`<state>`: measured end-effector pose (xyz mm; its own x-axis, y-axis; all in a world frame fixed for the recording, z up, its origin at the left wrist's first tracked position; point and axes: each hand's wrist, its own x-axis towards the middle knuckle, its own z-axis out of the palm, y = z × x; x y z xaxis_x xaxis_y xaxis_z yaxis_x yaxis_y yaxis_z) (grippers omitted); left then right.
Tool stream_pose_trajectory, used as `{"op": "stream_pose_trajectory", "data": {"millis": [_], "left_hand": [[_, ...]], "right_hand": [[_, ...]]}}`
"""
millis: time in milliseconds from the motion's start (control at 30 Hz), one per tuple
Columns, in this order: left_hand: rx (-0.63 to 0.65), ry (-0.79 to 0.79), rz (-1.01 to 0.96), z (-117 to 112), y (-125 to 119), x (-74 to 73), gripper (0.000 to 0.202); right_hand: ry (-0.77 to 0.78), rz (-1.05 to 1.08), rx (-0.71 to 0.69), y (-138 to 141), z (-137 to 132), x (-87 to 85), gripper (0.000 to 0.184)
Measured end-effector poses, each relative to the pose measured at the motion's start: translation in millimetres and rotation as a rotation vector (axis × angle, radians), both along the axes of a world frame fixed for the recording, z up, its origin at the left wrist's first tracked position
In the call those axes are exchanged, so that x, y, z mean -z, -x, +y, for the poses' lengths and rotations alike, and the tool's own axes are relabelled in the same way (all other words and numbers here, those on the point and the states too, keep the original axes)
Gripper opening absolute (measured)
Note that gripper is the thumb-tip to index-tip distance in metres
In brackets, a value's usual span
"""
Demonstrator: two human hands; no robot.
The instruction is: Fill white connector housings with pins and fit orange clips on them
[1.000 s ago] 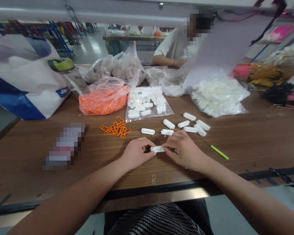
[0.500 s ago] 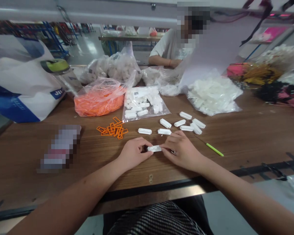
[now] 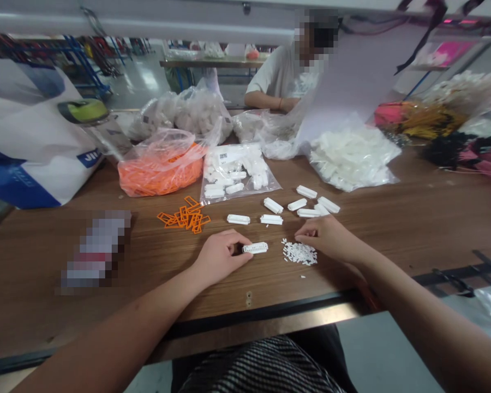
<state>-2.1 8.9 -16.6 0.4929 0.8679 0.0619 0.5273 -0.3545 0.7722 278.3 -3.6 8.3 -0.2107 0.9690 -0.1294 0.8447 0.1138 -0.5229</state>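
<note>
My left hand (image 3: 220, 255) rests on the brown table (image 3: 413, 224) with its fingers pinched on one end of a small white plastic connector (image 3: 255, 248). My right hand (image 3: 326, 238) lies a little to the right, fingers curled together over the far edge of a heap of tiny white pins (image 3: 299, 253); what the fingertips hold is too small to see. Several more white connectors (image 3: 297, 205) lie loose just beyond both hands.
A small pile of orange clips (image 3: 185, 214) lies left of centre. Behind it are a bag of orange clips (image 3: 160, 169), a flat bag of white connectors (image 3: 236, 171) and a bag of white parts (image 3: 352, 159). A person (image 3: 286, 76) sits opposite. A blue-and-white bag (image 3: 28, 136) stands far left.
My right hand has let go of the connector and moved right, uncovering the heap of tiny white pins. My left hand still holds the connector in place.
</note>
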Motion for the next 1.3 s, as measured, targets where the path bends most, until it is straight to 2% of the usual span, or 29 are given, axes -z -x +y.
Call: {"op": "stream_pose_trajectory", "data": {"millis": [200, 333, 433, 500, 567, 700, 833, 1067, 1200, 1300], "left_hand": [[-0.006, -0.005, 0.007, -0.7, -0.8, -1.3, 0.013], [-0.002, -0.006, -0.004, -1.7, -0.8, -2.1, 0.013], [-0.012, 0.012, -0.013, -2.0, -1.3, -2.0, 0.013], [-0.014, 0.010, -0.012, -2.0, -1.7, -1.8, 0.013], [-0.016, 0.005, -0.006, -2.0, -2.0, -1.8, 0.013], [-0.019, 0.017, -0.010, -2.3, -1.8, -1.9, 0.014], [-0.016, 0.015, -0.014, -2.4, -1.1, -1.8, 0.014], [-0.019, 0.029, -0.013, -2.8, -2.1, -2.5, 0.014], [-0.024, 0.029, -0.007, -3.0, -2.1, -2.1, 0.014], [-0.022, 0.017, -0.009, -2.7, -1.9, -1.5, 0.013]], "right_hand": [[0.046, -0.068, 0.027, 3.6, 1.7, -0.4, 0.016], [0.083, 0.007, 0.054, 7.3, 1.0, -3.6, 0.014], [0.047, 0.161, 0.040, 23.1, -2.5, -10.4, 0.014], [0.024, 0.265, -0.013, 38.7, -5.0, -13.6, 0.014], [-0.011, 0.283, -0.094, 53.6, -6.1, -13.3, 0.014], [-0.153, 0.198, -0.170, 68.2, -4.0, -4.7, 0.014], [-0.182, 0.139, -0.200, 67.3, -2.6, 1.7, 0.012], [-0.282, 0.013, -0.298, 69.9, -3.1, -4.3, 0.011], [-0.476, -0.143, -0.403, 71.8, -13.4, -3.6, 0.025], [-0.606, -0.247, -0.455, 70.9, -24.4, 0.2, 0.028]]}}
